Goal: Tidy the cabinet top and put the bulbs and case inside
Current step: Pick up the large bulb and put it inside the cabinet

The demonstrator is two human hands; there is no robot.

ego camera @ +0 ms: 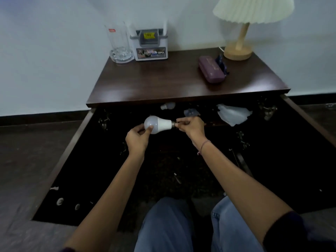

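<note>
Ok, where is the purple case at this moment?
The purple case lies on the cabinet top, toward its right rear, in front of the lamp base; neither hand touches it.

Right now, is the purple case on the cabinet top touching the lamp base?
Apart. The head view shows bare dark wood between the purple case and the lamp base; only a small dark blue object lies against the case's far side.

The bulb between my hands has a matt white dome, smooth, and a dull metal base. The cabinet top is dark wood with a soft gloss. The purple case looks matt. The tumbler is clear glass; the lampshade is pleated.
</note>
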